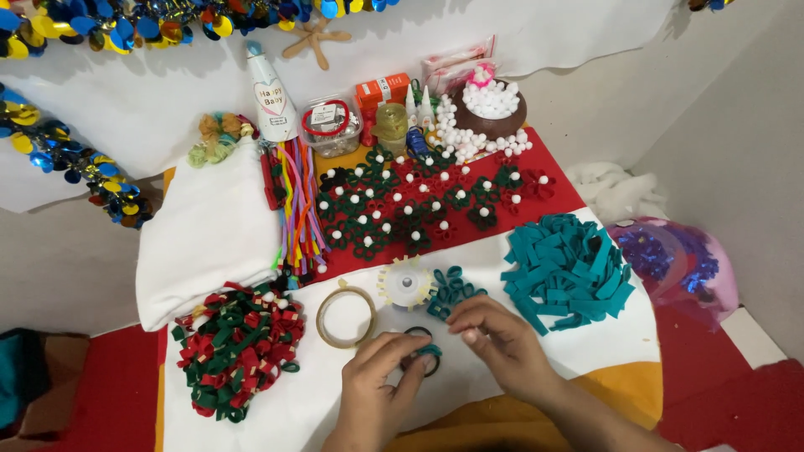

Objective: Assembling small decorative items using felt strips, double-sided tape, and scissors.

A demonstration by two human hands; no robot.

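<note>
- Head view, work done: rows of finished red and green felt flowers (419, 205) with white pompom centres lie on the red cloth (553, 180) toward the table's far edge. A mixed pile of red and green felt loops (239, 347) sits near the left edge.
- Head view, work left: a heap of teal felt strips (569, 268) lies toward the right edge, uncurled, and only a small cluster of teal loops (452, 289) is formed beside the thread spool (406, 285). By my judgement most of the teal lot is yet to be shaped.
- Head view, hands: the left hand (377, 377) comes up from the near edge, fingers curled and pinching a dark ring with a teal strip (423, 351) on the white cloth (519, 335). The right hand (498, 335) meets it from the right, fingertips closed lightly on the same piece.
- A tape ring (345, 316) lies just left of the hands.
</note>
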